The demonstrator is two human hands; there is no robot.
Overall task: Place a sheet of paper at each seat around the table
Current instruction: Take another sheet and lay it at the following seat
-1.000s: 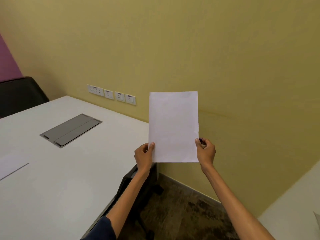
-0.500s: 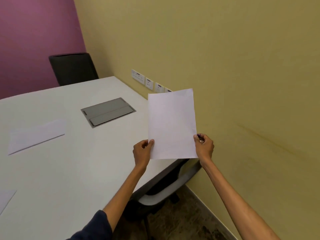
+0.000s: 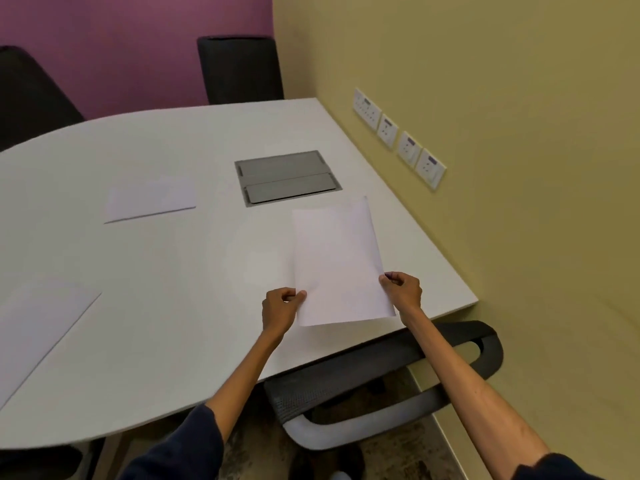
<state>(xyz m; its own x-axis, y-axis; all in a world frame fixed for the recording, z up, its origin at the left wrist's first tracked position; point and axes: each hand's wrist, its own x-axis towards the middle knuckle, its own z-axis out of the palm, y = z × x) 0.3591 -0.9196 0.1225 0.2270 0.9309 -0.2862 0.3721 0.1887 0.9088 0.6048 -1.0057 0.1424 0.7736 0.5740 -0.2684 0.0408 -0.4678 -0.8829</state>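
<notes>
I hold one white sheet of paper (image 3: 337,261) over the near right corner of the white table (image 3: 173,265). My left hand (image 3: 281,308) pinches its lower left edge and my right hand (image 3: 403,291) pinches its lower right edge. The sheet tilts away from me, low above the tabletop. Two other white sheets lie flat on the table: one (image 3: 150,200) towards the far side, another (image 3: 38,327) at the left edge of view.
A grey cable hatch (image 3: 285,176) is set into the tabletop beyond the held sheet. A black chair (image 3: 381,372) is tucked under the near right edge. Two black chairs (image 3: 240,69) (image 3: 27,95) stand at the far side. Wall sockets (image 3: 398,136) line the yellow wall on the right.
My view has swung left and down onto the table. The held sheet has come down from upright in front of the wall to low over the table's near right corner.
</notes>
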